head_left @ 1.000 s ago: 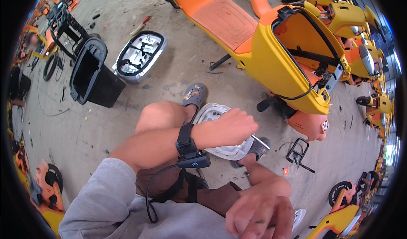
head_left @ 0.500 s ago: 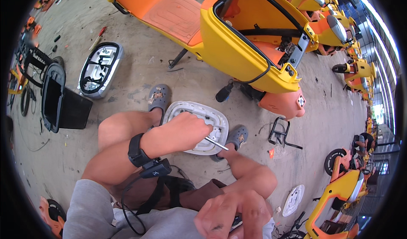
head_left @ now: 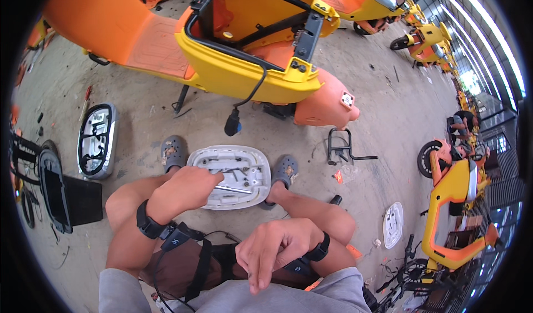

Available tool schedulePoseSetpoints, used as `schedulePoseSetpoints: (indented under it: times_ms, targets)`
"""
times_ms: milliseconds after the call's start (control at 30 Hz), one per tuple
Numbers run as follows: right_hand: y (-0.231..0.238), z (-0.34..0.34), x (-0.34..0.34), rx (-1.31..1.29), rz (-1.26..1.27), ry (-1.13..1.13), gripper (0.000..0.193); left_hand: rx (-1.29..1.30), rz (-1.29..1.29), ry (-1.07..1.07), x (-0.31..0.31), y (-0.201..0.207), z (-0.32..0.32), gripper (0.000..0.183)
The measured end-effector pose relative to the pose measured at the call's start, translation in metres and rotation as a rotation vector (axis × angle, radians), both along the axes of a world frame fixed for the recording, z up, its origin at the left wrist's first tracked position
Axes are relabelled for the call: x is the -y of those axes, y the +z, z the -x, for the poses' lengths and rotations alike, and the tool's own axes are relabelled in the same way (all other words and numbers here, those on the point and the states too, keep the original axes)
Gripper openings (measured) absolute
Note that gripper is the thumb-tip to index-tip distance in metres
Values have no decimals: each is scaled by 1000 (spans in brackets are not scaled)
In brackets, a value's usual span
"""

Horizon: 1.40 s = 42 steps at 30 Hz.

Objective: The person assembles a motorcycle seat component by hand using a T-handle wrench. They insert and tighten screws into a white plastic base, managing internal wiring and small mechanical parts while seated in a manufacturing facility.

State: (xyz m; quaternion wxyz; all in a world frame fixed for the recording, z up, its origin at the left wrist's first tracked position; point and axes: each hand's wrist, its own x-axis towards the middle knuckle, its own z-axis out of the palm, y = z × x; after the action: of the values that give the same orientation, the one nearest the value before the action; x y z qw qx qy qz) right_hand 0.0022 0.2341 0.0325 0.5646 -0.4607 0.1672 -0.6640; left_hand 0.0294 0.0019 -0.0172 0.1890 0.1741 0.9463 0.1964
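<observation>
My left hand (head_left: 186,189) is closed in a fist around a slim silver metal rod (head_left: 236,189). The rod points to the right, over a white oval plastic shell (head_left: 264,166) on the floor between my feet. Several small dark bolts or similar metal pieces (head_left: 233,173) lie in this shell. Over my lap hangs my right hand (head_left: 277,249), its fingers bent downward and pressed together; what they hold, if anything, does not show. Both wrists wear black straps.
A yellow-and-orange scooter body (head_left: 250,82) stands ahead, its upper opening uncovered. To the left are a grey-and-white shell (head_left: 112,141) with a black seal and a black bin (head_left: 83,199). A black metal bracket (head_left: 347,149) and another white shell (head_left: 393,224) lie right.
My view has shifted, moving the scooter leftward in the picture. My left hand still holds the rod over the shell. My right hand has risen from low in my lap and turned fingers-down.
</observation>
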Motion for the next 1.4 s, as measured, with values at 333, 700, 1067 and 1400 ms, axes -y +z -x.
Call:
schedulePoseSetpoints:
  times_ms: [333,700,1067,1400]
  targets:
    - [-14,10,-9,7,-311,-213,21,-104,-70,32,-8,12,3,28]
    - [-41,9,3,-131,-637,-405,24,-320,-320,180,-5,32,-4,18]
    - [-64,13,12,-210,-879,-658,25,-375,-413,318,-2,37,-3,18]
    - [-89,0,25,-274,-922,-881,42,-380,-678,466,-1,39,-13,19]
